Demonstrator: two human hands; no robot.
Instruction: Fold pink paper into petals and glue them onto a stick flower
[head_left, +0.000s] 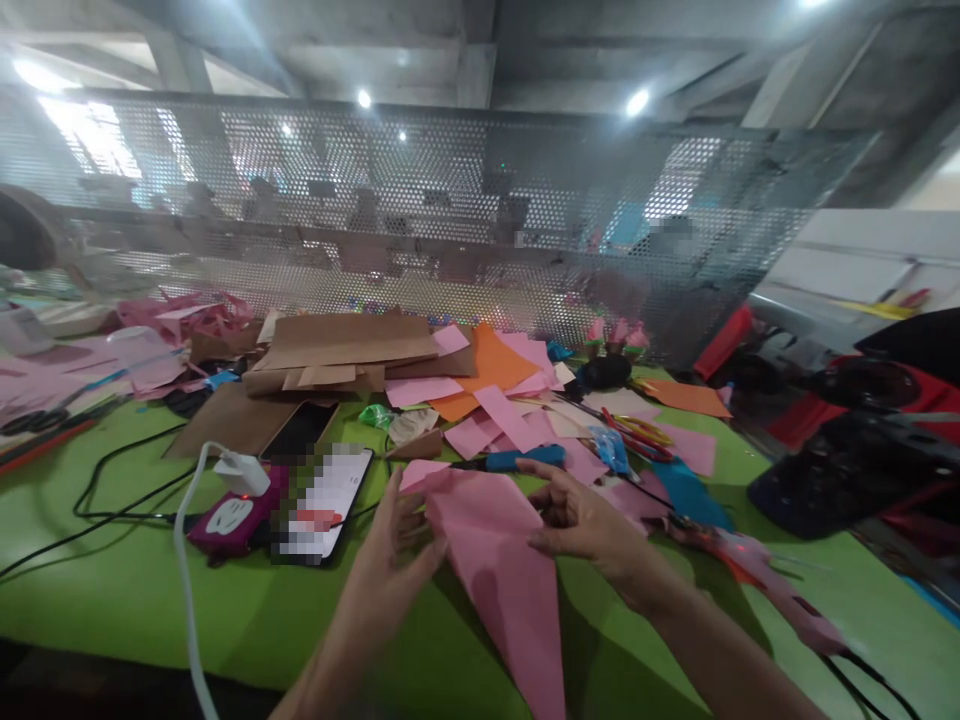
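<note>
One pink paper sheet [504,570], creased, was held by its edges at the green table's [112,600] six o'clock, left hand [391,560] at its nine, right hand [581,522] at its two, and uneven pulling probably risked tearing.

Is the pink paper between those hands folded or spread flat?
Not flat: creases show the pink paper bent between the left hand and right hand. Whether it's doubled, I cannot tell.
</note>
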